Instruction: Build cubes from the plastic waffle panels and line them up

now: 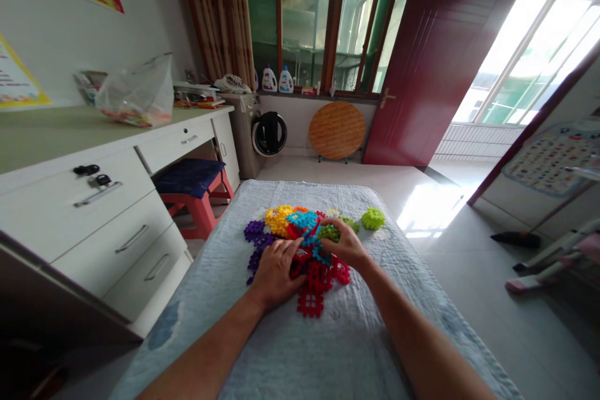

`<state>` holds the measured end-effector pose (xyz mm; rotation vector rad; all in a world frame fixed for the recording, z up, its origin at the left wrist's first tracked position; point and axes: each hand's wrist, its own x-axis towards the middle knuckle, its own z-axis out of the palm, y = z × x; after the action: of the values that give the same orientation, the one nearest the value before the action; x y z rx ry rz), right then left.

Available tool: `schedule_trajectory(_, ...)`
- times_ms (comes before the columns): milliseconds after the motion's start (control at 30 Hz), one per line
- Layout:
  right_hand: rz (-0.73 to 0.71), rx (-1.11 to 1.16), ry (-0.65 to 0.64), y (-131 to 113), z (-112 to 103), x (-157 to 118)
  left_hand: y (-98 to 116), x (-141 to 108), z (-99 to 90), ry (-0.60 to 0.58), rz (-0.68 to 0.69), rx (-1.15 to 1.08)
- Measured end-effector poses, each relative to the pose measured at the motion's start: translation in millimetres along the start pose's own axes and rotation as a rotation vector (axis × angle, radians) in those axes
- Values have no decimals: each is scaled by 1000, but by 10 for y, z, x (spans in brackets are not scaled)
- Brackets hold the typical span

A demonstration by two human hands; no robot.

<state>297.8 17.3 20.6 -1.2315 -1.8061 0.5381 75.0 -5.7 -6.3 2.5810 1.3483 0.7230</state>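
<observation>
Blue quilt (309, 353) below: left hand (280, 270) palm-down by red pieces (320, 276), right hand (345, 244) bent over green piece (329, 233), fingers' hold unclear.

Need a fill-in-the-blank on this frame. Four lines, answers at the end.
1. The toothed plastic pieces immediately left of the person's bare left hand are ____.
2. The square toothed plastic plate lowest in the picture is ____.
3. The lime-green toothed plastic cluster lies apart, to the ____ of the multicoloured plastic pile.
4. The white desk with metal drawer handles stands to the ____ of the light-blue quilted cloth.

Missing words: purple; red; right; left.
</observation>
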Motion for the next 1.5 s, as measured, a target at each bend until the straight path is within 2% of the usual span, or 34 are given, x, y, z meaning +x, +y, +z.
schedule_trajectory(133, -192, 62, 9, -238, 185, -35, -44, -28, 29, 148, -39, -79)
schedule_trajectory(233, -211, -36, -16, -358, 366, -92, -33, -55, -23, 262, -32, -128)
schedule_trajectory(367, -174, -179, -144, -401, 538, -132, 19, -61, -85, 226, 41, -131)
schedule_trajectory(500, -221, -91, -312, -424, 493, 22, -3, -30, -57, 253, 0, -71)
schedule_trajectory(567, -222, -36, -284, -420, 415, 191, -38, -14, -49, 292, -55, -44)
schedule_trajectory(667, -159, -129, -95, -326, 317, 491, -95, -1, -82, 323, -140, -12)
schedule_trajectory(733, -86, -272, -45, -204, 290, 661, -145, 1, -121, 339, -185, -5)
schedule_trajectory(800, 26, -372, -102, -64, 294, 768, -208, 0, -154, 346, -219, -5)
schedule_trajectory(867, 120, -380, -235, 59, 319, 804, -273, -1, -173, 356, -248, 1)
schedule_trajectory(933, 138, -333, -353, 145, 347, 784, -313, -1, -183, 393, -279, 11)
schedule_trajectory(1000, 95, -305, -375, 189, 363, 728, -308, -3, -192, 459, -282, 19)
schedule_trajectory(1067, 54, -321, -322, 204, 352, 655, -257, -10, -206, 491, -224, 4)
schedule_trajectory(1133, 33, -358, -261, 202, 310, 574, -182, -25, -219, 445, -132, -30)
schedule_trajectory(1333, 42, -383, -190, 133, 74, 317, -26, -73, -195, 118, 82, 2)
schedule_trajectory(1433, 4, -289, -169, 40, 1, 218, 7, -61, -164, 6, 127, 48)
schedule_trajectory(1500, -76, -193, -214, -36, -20, 174, 24, -37, -155, -1, 112, 57)
